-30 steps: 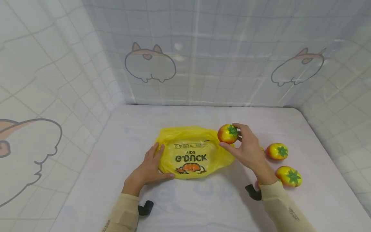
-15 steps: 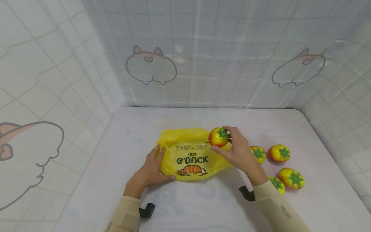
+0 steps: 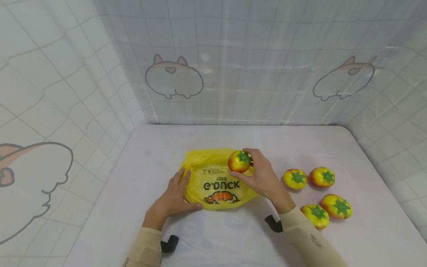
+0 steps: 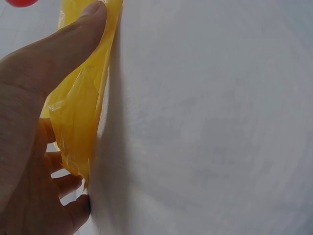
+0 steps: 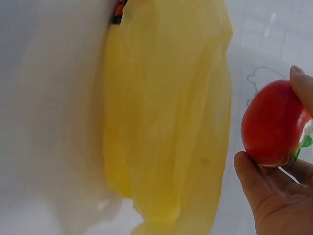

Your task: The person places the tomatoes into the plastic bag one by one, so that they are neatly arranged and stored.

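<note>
While the yellow bag (image 3: 217, 185) is touched along its left edge by the left hand (image 3: 175, 194), fingers spread, a red-yellow fruit (image 3: 237, 163) is pinched above it by the right hand (image 3: 261, 176).
Between bag and far edge, a strip of white tabletop (image 3: 200, 137) is seen; four more fruits (image 3: 335, 206) are set near the right edge, and the surface is enclosed by grid-patterned walls (image 3: 257, 74).
</note>
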A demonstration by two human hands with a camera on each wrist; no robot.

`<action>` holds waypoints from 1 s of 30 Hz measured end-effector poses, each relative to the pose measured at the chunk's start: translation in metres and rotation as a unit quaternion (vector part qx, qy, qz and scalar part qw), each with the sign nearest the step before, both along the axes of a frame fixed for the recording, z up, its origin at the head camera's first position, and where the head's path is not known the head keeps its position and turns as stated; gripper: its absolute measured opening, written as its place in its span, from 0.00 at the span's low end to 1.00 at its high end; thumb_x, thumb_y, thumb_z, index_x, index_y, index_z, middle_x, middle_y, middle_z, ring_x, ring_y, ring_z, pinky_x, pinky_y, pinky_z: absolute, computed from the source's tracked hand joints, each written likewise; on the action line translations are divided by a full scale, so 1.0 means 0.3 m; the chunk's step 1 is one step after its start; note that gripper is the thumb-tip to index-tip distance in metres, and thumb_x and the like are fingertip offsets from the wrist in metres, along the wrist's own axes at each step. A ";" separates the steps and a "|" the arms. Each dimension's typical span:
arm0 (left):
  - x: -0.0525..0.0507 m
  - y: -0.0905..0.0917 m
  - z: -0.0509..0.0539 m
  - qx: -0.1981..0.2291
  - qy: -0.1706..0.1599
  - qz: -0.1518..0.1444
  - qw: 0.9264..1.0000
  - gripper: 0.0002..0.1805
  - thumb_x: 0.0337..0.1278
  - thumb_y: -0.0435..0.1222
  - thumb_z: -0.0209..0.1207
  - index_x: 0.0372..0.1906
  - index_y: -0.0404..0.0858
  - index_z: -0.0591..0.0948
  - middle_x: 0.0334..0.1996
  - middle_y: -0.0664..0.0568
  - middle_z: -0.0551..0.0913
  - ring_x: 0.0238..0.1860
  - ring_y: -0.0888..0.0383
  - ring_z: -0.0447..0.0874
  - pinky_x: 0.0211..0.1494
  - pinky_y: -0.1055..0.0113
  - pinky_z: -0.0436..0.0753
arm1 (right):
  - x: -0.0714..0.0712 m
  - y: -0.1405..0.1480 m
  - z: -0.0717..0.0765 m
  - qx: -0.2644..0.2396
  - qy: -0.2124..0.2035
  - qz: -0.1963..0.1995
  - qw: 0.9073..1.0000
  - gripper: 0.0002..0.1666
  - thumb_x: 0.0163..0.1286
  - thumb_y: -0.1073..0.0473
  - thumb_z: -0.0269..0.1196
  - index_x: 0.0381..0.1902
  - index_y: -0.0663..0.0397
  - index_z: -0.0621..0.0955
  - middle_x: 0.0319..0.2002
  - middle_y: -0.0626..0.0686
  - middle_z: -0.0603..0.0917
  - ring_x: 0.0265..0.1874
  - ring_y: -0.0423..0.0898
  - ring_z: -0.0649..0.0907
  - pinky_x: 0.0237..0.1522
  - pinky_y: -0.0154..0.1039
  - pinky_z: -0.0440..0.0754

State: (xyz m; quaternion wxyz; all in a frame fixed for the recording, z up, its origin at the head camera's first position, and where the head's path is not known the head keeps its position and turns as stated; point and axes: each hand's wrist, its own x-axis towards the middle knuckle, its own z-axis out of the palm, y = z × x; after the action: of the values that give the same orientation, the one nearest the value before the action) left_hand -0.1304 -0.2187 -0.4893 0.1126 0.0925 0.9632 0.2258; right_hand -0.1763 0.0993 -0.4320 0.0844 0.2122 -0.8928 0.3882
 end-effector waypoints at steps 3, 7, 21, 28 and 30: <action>0.000 -0.004 0.005 -0.001 0.002 0.000 1.000 0.73 0.41 0.73 0.69 0.84 0.41 0.44 0.84 0.40 0.36 0.82 0.36 0.40 0.75 0.37 0.65 | -0.001 -0.026 0.002 0.003 0.008 0.003 1.000 0.49 0.60 0.39 0.76 0.69 0.56 0.69 0.62 0.56 0.76 0.52 0.52 0.82 0.53 0.50 0.87; -0.001 -0.007 0.010 -0.002 0.009 0.001 1.000 0.73 0.41 0.72 0.70 0.84 0.40 0.46 0.83 0.39 0.37 0.82 0.35 0.41 0.75 0.37 0.66 | -0.006 -0.056 0.001 0.016 0.011 0.011 1.000 0.50 0.60 0.37 0.75 0.69 0.56 0.69 0.61 0.56 0.77 0.51 0.50 0.82 0.52 0.47 0.86; 0.004 0.000 0.010 0.001 0.009 0.004 1.000 0.73 0.41 0.71 0.70 0.84 0.41 0.46 0.84 0.40 0.38 0.82 0.36 0.42 0.74 0.37 0.67 | -0.043 -0.137 -0.013 0.026 -0.011 0.046 0.999 0.50 0.62 0.35 0.73 0.70 0.55 0.68 0.61 0.53 0.76 0.50 0.47 0.81 0.51 0.42 0.86; 0.008 0.005 -0.002 0.001 0.008 0.002 1.000 0.72 0.40 0.72 0.70 0.84 0.42 0.47 0.84 0.41 0.39 0.82 0.36 0.42 0.74 0.38 0.68 | -0.045 -0.188 -0.030 0.049 -0.021 0.044 0.998 0.49 0.61 0.35 0.73 0.70 0.57 0.69 0.63 0.56 0.76 0.53 0.50 0.82 0.55 0.46 0.86; 0.008 0.005 0.001 -0.003 0.010 0.003 1.000 0.72 0.40 0.72 0.70 0.84 0.42 0.47 0.84 0.41 0.40 0.82 0.36 0.43 0.73 0.38 0.69 | -0.050 -0.207 -0.034 0.055 -0.026 0.045 0.997 0.50 0.62 0.35 0.73 0.70 0.57 0.69 0.63 0.56 0.76 0.52 0.50 0.81 0.56 0.46 0.86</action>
State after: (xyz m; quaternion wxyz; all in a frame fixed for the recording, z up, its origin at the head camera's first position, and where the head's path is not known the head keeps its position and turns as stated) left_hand -0.1278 -0.2172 -0.4891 0.1022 0.0915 0.9652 0.2224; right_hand -0.1914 0.0372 -0.4424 0.0315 0.2463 -0.9041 0.3478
